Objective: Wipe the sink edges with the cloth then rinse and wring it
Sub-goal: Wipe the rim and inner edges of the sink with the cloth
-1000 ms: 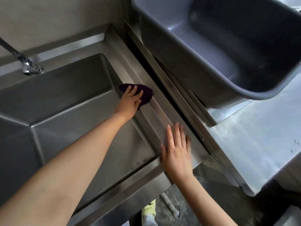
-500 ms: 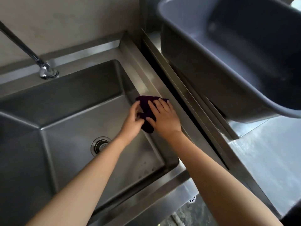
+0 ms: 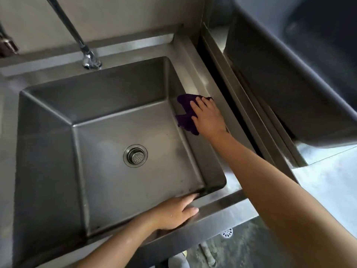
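A dark purple cloth (image 3: 185,113) lies draped over the right edge of the steel sink (image 3: 195,74), part of it hanging down the inner wall. My right hand (image 3: 207,118) presses flat on the cloth, fingers spread and pointing toward the back. My left hand (image 3: 174,212) rests on the sink's front rim near the front right corner, fingers together and extended, holding nothing. The basin is dry-looking, with a round drain strainer (image 3: 135,155) in the middle. The faucet (image 3: 85,53) rises from the back rim.
A large grey plastic tub (image 3: 289,84) stands on the steel counter (image 3: 328,180) to the right, past a dark gap beside the sink. Below the front rim are the concrete floor and a white floor drain (image 3: 227,233).
The cloth passed from my left hand to my right hand. My left hand moved down to the sink's front rim. The view shifted left, showing the whole basin.
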Demonstrator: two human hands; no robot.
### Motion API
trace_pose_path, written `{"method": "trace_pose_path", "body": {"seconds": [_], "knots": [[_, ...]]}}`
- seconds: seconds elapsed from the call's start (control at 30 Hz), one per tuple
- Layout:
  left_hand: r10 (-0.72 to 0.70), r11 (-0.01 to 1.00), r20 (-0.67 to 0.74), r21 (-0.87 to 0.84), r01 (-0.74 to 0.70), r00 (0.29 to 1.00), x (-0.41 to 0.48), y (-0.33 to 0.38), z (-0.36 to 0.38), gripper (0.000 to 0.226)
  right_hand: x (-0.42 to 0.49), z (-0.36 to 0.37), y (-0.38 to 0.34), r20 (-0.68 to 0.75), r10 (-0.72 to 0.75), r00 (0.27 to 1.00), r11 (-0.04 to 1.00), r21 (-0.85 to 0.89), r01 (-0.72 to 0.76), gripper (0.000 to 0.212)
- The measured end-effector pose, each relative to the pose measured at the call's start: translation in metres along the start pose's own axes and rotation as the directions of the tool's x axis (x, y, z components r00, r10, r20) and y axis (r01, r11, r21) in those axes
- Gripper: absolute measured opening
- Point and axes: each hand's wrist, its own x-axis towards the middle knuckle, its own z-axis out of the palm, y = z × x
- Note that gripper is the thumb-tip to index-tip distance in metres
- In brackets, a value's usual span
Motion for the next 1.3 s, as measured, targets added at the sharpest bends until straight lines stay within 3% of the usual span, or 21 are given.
{"method": "trace_pose_path", "body": {"seconds": [0.2,0.3,0.4,0.5,0.57,0.63,0.73,0.87,1.0,1.2,1.3], "knots": [[0.044,0.999,-0.009,-0.016,-0.044,0.999,0.002,0.0,-0.006,0.058,-0.029,-0.006,0.004,-0.051,0.029,0.998,0.997,0.076,-0.025,0.041],[0.042,0.995,-0.18,-0.085,-0.059,0.983,0.015,0.003,-0.028,0.062,-0.031,-0.015,0.005,-0.137,0.068,0.988,0.993,0.101,-0.054,0.031],[-0.005,0.975,-0.554,-0.187,-0.119,0.833,0.038,0.011,-0.075,0.061,-0.033,-0.016,0.005,-0.23,0.137,0.963,0.968,0.239,-0.081,0.028],[0.115,0.965,-0.709,-0.086,-0.248,0.696,0.066,0.03,-0.127,0.061,-0.031,-0.013,0.005,-0.266,0.195,0.944,0.92,0.382,-0.082,0.033],[0.181,0.967,-0.705,0.0,-0.255,0.686,0.089,0.039,-0.15,0.057,-0.025,-0.016,0.004,-0.229,0.234,0.945,0.864,0.495,-0.094,0.037],[0.19,0.974,-0.652,0.032,-0.223,0.734,0.11,0.039,-0.158,0.052,-0.021,-0.018,0.004,-0.159,0.221,0.962,0.808,0.582,-0.089,0.045],[0.177,0.983,-0.608,0.068,-0.171,0.774,0.126,0.033,-0.152,0.053,-0.026,-0.01,0.01,-0.09,0.192,0.977,0.902,0.408,-0.139,0.066],[0.156,0.986,-0.672,0.152,-0.071,0.724,0.133,0.036,-0.141,0.055,-0.045,-0.001,0.018,0.038,0.273,0.961,0.917,0.293,-0.272,0.087],[0.184,0.948,-0.7,0.312,0.063,0.69,0.144,0.04,-0.149,0.057,-0.048,0.0,0.012,0.03,0.244,0.969,0.952,0.181,-0.246,0.089],[0.149,0.906,-0.695,0.38,0.184,0.703,0.168,0.037,-0.217,0.055,-0.05,-0.001,0.013,0.088,0.231,0.969,0.966,0.095,-0.239,0.086],[0.143,0.901,-0.691,0.387,0.196,0.708,0.173,0.038,-0.237,0.053,-0.049,0.003,0.012,0.027,0.246,0.969,0.967,0.064,-0.248,0.083]]}}
